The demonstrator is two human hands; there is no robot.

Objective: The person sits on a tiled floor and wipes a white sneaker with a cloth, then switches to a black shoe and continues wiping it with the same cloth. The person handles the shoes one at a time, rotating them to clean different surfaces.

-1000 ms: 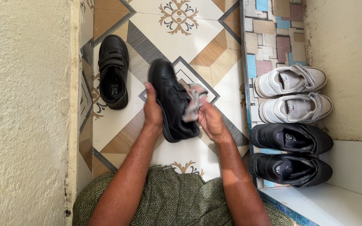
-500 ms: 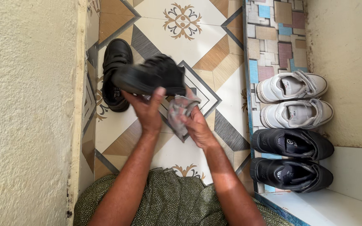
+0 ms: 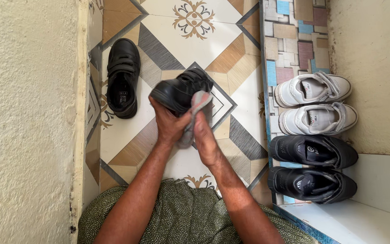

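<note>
L hand [image 3: 170, 124] grip clenched on black shoe [image 3: 181, 89], held above patterned floor [image 3: 235, 58]. R hand [image 3: 205, 140] grip grasping grey cloth [image 3: 194, 115], pressed on shoe just beside L grip.

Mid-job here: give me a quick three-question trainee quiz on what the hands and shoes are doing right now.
1. True or false: the left hand holds a white shoe.
2. What does the right hand press against the held black shoe? A) brush B) grey cloth C) sponge
3. How many shoes stand in the row along the mosaic tile strip at the right?

Key
1. False: it holds a black shoe; its mate, the other black shoe, lies on the patterned floor by the wall.
2. B, the grey cloth.
3. Four: two white shoes and two black sneakers.
</note>
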